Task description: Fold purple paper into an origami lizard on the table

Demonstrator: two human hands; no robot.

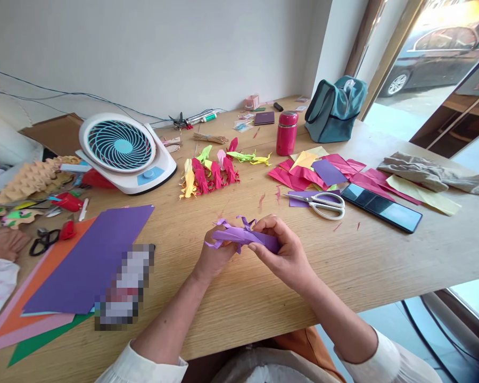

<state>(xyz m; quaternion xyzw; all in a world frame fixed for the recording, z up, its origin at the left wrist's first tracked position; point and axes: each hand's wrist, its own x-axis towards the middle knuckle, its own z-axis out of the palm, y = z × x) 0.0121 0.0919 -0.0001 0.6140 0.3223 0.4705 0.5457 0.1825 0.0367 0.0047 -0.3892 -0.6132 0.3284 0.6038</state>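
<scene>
Above the table's near middle, a folded purple paper figure with thin curled strips is held between my two hands. My left hand is closed around its left part from below, with most of the fingers hidden behind the paper. Thumb and fingers of my right hand pinch its right end. White-handled scissors lie to the right on a flat purple paper piece. Beyond my hands stands a group of small folded paper figures in red, yellow, green and pink.
Coloured paper sheets and a pixelated item lie left. A white fan, red flask and teal bag stand farther back. Right are paper scraps, a phone and cloth. Another person's hand rests far left.
</scene>
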